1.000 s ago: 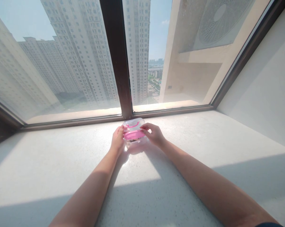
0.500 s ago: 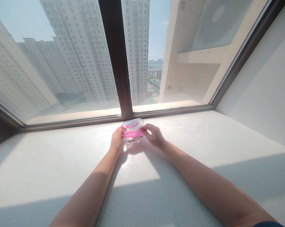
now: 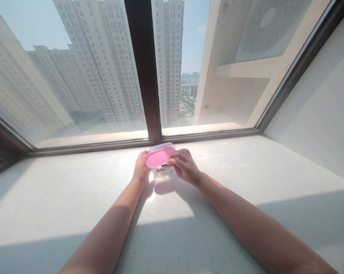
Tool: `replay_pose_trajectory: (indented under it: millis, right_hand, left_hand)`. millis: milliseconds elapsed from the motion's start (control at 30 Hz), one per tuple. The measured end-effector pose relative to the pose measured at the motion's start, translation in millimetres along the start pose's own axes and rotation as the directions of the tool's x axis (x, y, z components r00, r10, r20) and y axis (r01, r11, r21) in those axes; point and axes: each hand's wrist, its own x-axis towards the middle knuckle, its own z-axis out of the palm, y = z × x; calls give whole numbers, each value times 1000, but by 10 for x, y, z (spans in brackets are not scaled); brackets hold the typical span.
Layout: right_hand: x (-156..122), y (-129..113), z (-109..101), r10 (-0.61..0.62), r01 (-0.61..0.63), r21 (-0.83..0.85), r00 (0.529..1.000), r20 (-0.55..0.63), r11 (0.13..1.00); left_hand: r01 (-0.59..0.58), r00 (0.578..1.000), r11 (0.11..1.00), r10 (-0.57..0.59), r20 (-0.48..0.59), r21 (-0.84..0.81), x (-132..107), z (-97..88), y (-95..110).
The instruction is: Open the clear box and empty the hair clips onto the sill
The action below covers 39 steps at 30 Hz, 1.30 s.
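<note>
A small clear plastic box [image 3: 164,172] stands on the white windowsill [image 3: 74,198], close to the window frame. Its pink lid [image 3: 159,156] is tilted up, and both hands grip it. My left hand [image 3: 140,170] pinches the lid's left edge, fingers closed. My right hand [image 3: 186,166] holds the lid's right edge, fingers curled over it. Small dark items show inside the box, too small to name.
A dark window post [image 3: 144,72] rises right behind the box, with glass panes on both sides. A white wall [image 3: 317,102] closes the sill on the right. Sunlight and shadow bands cross the sill.
The pink lid has come up off the box and now tilts toward me, showing its flat face. Both hands stayed at the box's sides; the camera shifted slightly.
</note>
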Motion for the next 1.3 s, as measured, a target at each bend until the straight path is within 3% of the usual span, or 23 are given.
replay_pose_trajectory:
  millis: [133,200,333,367,433,500,633,767,867,933,1000,1100,1133,1200,1300]
  right_hand:
    - [-13,9,11,-19,19,-21,1000,-3,1000]
    - [-14,6,14,-24,24,-28,1000,-12,999]
    - [2,-33,17,-26,26,-16,999,-37,1000]
    - [9,-51,18,-24,24,-10,999,-40,1000]
    - [23,-96,20,-17,17,-7,999,-38,1000]
    - [37,-150,24,-9,9,-13,999,-31,1000]
    - [61,-256,40,-3,3,11,1000,-17,1000]
    - [75,-308,42,-37,33,65,997,70,997]
    - [53,-252,31,17,-20,40,997,74,999]
    - [13,-151,29,128,-128,1,991,-43,992]
    - [-48,-7,38,308,-310,16,937,-167,951]
    - [-169,234,80,624,-604,155,761,-178,782]
    - [-214,306,100,723,-694,215,683,-106,687]
    - [-297,422,144,833,-830,297,530,158,471]
    - [-379,518,190,811,-864,301,490,320,403]
  left_hand:
    - [-161,981,983,169,-97,86,43,-74,132]
    - [-227,968,962,240,-73,153,36,-92,298]
    - [-288,953,903,238,186,320,-34,-114,760]
    - [-349,921,818,209,329,457,-52,-123,870]
    - [-452,864,668,161,478,591,-77,-144,1048]
    - [-463,863,634,165,477,619,-85,-159,1153]
    - [-376,904,685,122,410,624,-67,-167,1203]
    - [-377,888,678,72,453,631,-1,-266,1227]
    - [-399,899,589,99,427,703,100,-508,1275]
    - [-343,936,481,103,336,807,180,-735,1286]
    - [-219,974,395,32,225,892,257,-969,1252]
    - [-168,980,369,-35,194,914,344,-1257,1107]
    - [-160,981,362,-45,189,919,366,-1325,1043]
    - [-146,983,344,-58,176,928,401,-1423,917]
    - [-131,986,316,-59,157,940,438,-1494,784]
